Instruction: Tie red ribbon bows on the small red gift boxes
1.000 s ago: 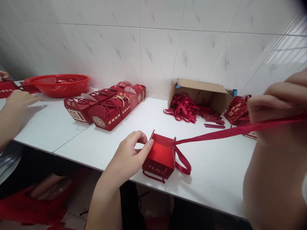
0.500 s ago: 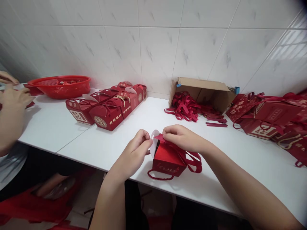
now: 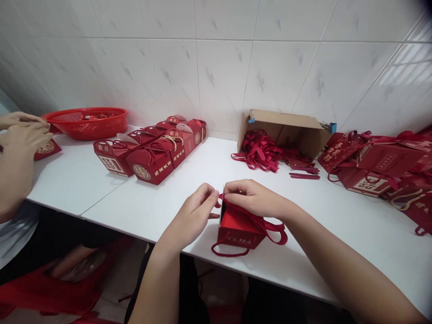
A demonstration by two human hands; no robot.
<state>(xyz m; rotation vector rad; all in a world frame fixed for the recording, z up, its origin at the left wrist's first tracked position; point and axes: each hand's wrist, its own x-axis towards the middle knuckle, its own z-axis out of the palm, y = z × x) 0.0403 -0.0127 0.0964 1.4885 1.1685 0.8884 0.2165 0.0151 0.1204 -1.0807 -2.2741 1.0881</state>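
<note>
A small red gift box [image 3: 239, 235] lies at the table's front edge, with a twisted red cord handle [image 3: 229, 254] hanging from its near side. Its end flap [image 3: 222, 207] stands upright, nearly edge-on to me. My left hand [image 3: 197, 213] is closed at the flap's left side, thumb and finger pinching the tip of a red ribbon [image 3: 278, 231] there. Over the top of the box, my right hand [image 3: 251, 198] is closed on the same ribbon behind the flap, its fingertips partly hidden. The ribbon's loose loop trails to the right of the box.
Finished-looking red boxes [image 3: 158, 166] stand in rows at left. A cardboard box [image 3: 286, 118] on its side spills red ribbons [image 3: 259, 150] at the back. More red boxes [image 3: 371, 180] are piled at right. A co-worker's hands [image 3: 29, 135] work near a red basket [image 3: 94, 128].
The flap has swung from facing left to nearly upright and edge-on. My left fingers have moved slightly right to the ribbon tip. The box has shifted a little right.
</note>
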